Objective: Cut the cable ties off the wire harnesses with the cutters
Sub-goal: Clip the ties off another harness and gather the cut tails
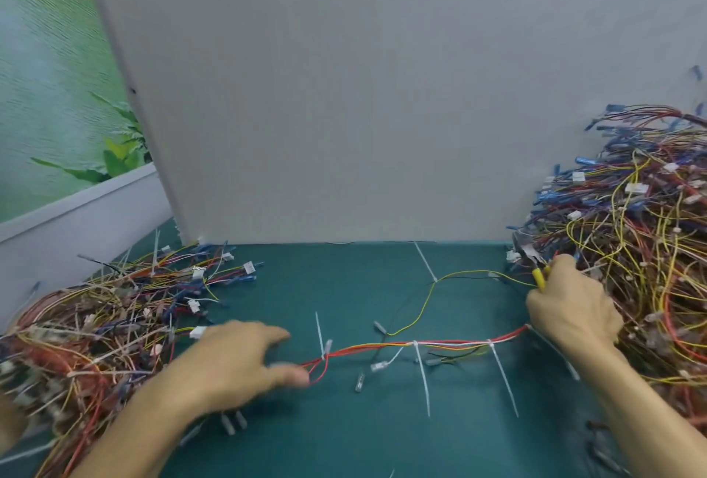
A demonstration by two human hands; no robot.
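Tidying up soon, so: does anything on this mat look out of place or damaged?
Nothing stands out. The harness lies stretched on the mat between the left hand and the right hand holding the cutters, cable ties uncut.

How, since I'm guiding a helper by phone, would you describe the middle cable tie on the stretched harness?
On the green mat, one red harness runs from the left hand to the right hand. Three white ties ring it; the middle cable tie has a neighbour either side, and its long tail trails toward the person.
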